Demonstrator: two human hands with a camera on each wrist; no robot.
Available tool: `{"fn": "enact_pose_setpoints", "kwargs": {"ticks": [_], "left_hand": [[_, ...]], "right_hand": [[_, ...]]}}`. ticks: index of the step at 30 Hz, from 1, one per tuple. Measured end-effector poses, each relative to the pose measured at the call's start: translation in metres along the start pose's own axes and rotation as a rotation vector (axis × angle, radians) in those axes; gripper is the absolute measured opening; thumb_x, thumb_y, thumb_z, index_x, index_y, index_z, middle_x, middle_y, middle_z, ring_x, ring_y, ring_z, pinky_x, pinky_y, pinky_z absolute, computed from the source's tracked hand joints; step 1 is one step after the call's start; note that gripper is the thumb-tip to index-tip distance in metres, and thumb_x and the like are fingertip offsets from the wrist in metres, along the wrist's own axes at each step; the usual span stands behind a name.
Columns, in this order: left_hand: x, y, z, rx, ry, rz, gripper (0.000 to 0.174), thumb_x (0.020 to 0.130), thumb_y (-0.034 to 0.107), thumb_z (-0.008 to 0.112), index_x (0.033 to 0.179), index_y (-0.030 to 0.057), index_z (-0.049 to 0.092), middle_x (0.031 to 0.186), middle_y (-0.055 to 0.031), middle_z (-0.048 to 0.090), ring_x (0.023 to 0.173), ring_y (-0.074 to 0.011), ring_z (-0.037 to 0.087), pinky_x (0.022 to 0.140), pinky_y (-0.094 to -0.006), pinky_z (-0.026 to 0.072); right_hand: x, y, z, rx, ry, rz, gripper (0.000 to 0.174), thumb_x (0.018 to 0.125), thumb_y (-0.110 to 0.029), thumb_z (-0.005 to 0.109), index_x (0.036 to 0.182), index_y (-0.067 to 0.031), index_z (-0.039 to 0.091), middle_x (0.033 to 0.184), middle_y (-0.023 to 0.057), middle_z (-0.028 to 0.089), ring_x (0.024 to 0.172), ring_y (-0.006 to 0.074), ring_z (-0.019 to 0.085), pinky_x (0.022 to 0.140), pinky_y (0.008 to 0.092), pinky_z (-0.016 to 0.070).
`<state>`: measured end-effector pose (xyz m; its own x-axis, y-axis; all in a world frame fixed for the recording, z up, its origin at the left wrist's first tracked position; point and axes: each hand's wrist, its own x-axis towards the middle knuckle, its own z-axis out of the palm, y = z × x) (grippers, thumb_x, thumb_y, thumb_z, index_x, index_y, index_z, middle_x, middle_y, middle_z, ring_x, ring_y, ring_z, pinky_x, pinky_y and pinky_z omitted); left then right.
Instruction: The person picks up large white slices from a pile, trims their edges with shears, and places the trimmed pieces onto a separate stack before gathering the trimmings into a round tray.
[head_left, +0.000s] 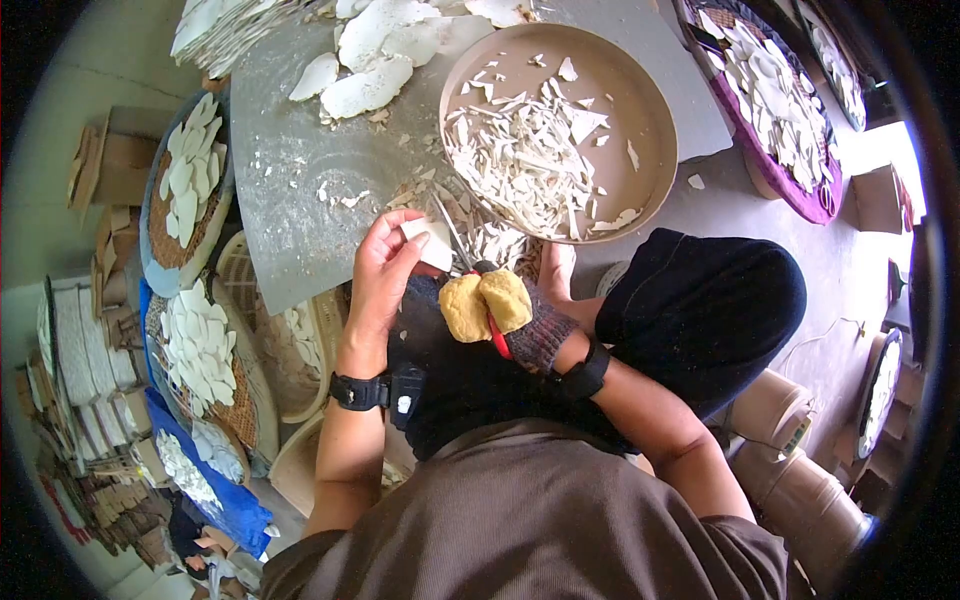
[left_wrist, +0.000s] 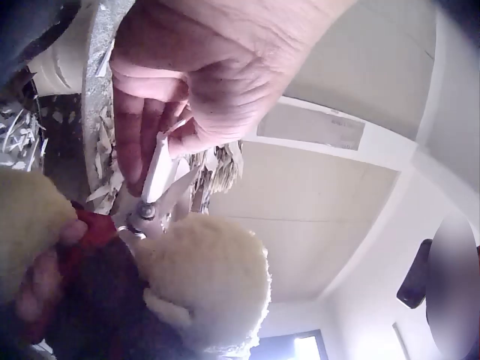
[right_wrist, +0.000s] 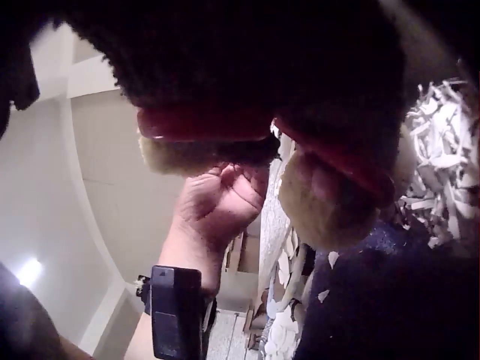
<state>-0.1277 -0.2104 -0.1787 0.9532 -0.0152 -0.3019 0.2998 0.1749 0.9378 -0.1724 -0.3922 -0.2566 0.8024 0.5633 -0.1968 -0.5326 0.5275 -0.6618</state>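
Observation:
My bare left hand [head_left: 383, 262] pinches a thin white flat piece [head_left: 431, 243] between thumb and fingers, over the near edge of the table. My right hand [head_left: 541, 333], in a dark knitted glove, grips scissors [left_wrist: 147, 212] with red handles [right_wrist: 202, 124]. Yellow foam pads [head_left: 466, 309] wrap the handles. In the left wrist view the blades stand apart, right at the white piece [left_wrist: 158, 166]. Below the hands, loose white strips [head_left: 497, 243] lie heaped beside the round tray.
A round brown tray [head_left: 655, 130] holds many cut white strips on the grey table [head_left: 285, 235]. Larger white pieces [head_left: 370, 85] and a stack [head_left: 225, 38] lie at the back. A purple-rimmed basket [head_left: 826, 200] of flakes stands at right, with more baskets [head_left: 160, 268] at left.

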Motion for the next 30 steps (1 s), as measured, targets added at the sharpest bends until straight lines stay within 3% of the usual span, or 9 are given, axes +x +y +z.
{"fn": "enact_pose_setpoints", "kwargs": {"ticks": [5,8,13,18,21,23,26,28,30], "left_hand": [[0.004,-0.019,0.007,-0.053,0.214,0.108,0.033,0.086,0.003,0.054,0.118,-0.0011,0.049,0.095,-0.0131,0.064,0.078,-0.0191,0.064,0.066,-0.0282,0.0543],[0.004,-0.017,0.011,-0.028,0.215,0.085,0.032,0.086,0.003,0.053,0.117,-0.0031,0.052,0.096,-0.0137,0.065,0.076,-0.0201,0.065,0.065,-0.0277,0.0544],[0.005,-0.009,0.008,0.014,0.169,0.018,0.033,0.087,0.004,0.052,0.119,-0.0033,0.053,0.096,-0.0148,0.065,0.074,-0.022,0.066,0.063,-0.0279,0.055],[0.006,-0.006,0.009,-0.024,0.172,-0.021,0.031,0.086,0.003,0.055,0.115,-0.0056,0.054,0.09,-0.0145,0.065,0.07,-0.0207,0.066,0.062,-0.0269,0.0555],[0.006,-0.006,0.008,-0.014,0.171,-0.017,0.028,0.086,0.004,0.055,0.113,-0.0053,0.055,0.089,-0.0148,0.065,0.071,-0.0206,0.066,0.062,-0.0268,0.0553],[0.006,-0.006,0.009,-0.027,0.178,-0.008,0.025,0.086,0.004,0.056,0.11,-0.0052,0.055,0.089,-0.0149,0.065,0.071,-0.0204,0.066,0.061,-0.0267,0.0551],[0.007,-0.014,0.003,-0.032,0.139,0.007,0.026,0.087,0.004,0.053,0.112,-0.0018,0.054,0.092,-0.0148,0.065,0.072,-0.0218,0.066,0.064,-0.0277,0.0547],[0.005,-0.009,0.005,0.012,0.104,0.008,0.026,0.087,0.004,0.053,0.112,-0.0023,0.053,0.093,-0.0144,0.065,0.073,-0.0215,0.066,0.064,-0.0278,0.0546],[0.004,-0.008,0.003,0.037,0.082,0.001,0.026,0.087,0.003,0.053,0.112,-0.0028,0.053,0.094,-0.014,0.065,0.074,-0.0212,0.066,0.064,-0.0281,0.0547]], "right_hand": [[-0.003,-0.022,0.007,0.011,-0.072,-0.111,0.021,0.09,-0.018,0.055,0.102,-0.0014,0.059,0.1,0.0093,0.063,0.093,0.0184,0.061,0.082,0.0311,0.0485],[0.001,-0.028,0.007,0.162,-0.079,-0.155,0.022,0.09,-0.019,0.055,0.103,-0.0014,0.058,0.1,0.0099,0.063,0.092,0.0187,0.061,0.082,0.0316,0.0488],[-0.006,-0.02,-0.001,0.028,-0.119,-0.018,0.026,0.091,-0.021,0.053,0.106,-0.0003,0.056,0.102,0.012,0.062,0.093,0.0198,0.06,0.086,0.0319,0.0486],[0.011,0.045,-0.029,0.492,-0.086,0.128,0.029,0.092,-0.02,0.052,0.108,0.0028,0.055,0.105,0.0136,0.061,0.096,0.0203,0.06,0.087,0.0313,0.0484],[-0.004,-0.002,-0.002,0.246,-0.075,0.091,0.03,0.092,-0.021,0.052,0.109,0.0035,0.055,0.106,0.0141,0.061,0.098,0.0207,0.06,0.087,0.0312,0.0483],[-0.004,-0.004,-0.004,0.287,-0.106,0.069,0.03,0.092,-0.022,0.052,0.109,0.0034,0.055,0.106,0.0142,0.061,0.098,0.021,0.06,0.087,0.0311,0.0482],[-0.004,-0.034,0.018,0.147,-0.144,-0.242,0.031,0.092,-0.023,0.053,0.109,0.0028,0.055,0.106,0.0137,0.061,0.098,0.0206,0.06,0.087,0.031,0.0479],[-0.004,-0.038,0.019,0.269,-0.138,-0.18,0.03,0.091,-0.022,0.054,0.108,0.0017,0.056,0.106,0.013,0.061,0.097,0.0199,0.06,0.087,0.0309,0.0477],[-0.004,-0.018,-0.001,0.662,-0.09,0.247,0.027,0.091,-0.021,0.055,0.107,-0.0001,0.057,0.106,0.0122,0.062,0.097,0.0193,0.06,0.087,0.0308,0.0476]]}}
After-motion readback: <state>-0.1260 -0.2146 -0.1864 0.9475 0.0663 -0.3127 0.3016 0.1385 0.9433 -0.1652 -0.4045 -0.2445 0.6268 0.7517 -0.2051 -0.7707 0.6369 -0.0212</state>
